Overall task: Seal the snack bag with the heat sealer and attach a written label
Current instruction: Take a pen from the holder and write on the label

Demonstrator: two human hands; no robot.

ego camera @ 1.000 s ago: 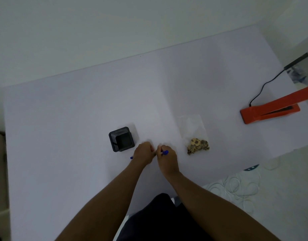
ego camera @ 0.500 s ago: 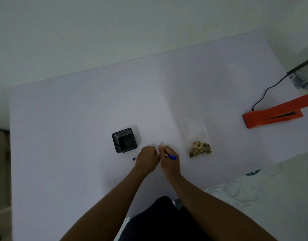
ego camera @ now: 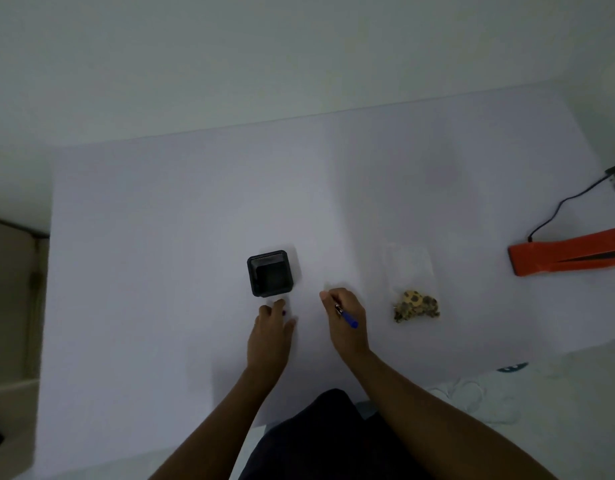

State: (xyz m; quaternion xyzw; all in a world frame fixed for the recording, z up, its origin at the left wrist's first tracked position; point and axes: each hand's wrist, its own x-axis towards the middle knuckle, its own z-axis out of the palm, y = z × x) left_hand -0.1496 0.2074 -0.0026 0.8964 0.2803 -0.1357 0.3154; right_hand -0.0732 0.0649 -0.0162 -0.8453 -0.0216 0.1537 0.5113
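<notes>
Right hand (ego camera: 346, 318) clamped around blue plastic pen (ego camera: 347, 317); left hand (ego camera: 272, 329), fingers loosely spread, touching white counter (ego camera: 160, 271) at 6 o'clock of square black holder (ego camera: 270, 273).

Setting: a plain indoor room, apparently domestic; the exact kind cannot be told.
Work surface: a white table (ego camera: 160, 271) is set against a bare pale wall (ego camera: 299, 46), with no shelving or signage seen.
Equipment: a small orange heat sealer (ego camera: 562, 258) with a black cable (ego camera: 559, 209) is laid at the right edge, a hobby-scale tool rather than shop machinery.
Desk items: a black square holder (ego camera: 270, 273) is stood near the middle.
Surroundings: a patterned white fabric (ego camera: 507, 393) is seen below the table's right side, and beige furniture (ego camera: 11, 306) at the left.
</notes>
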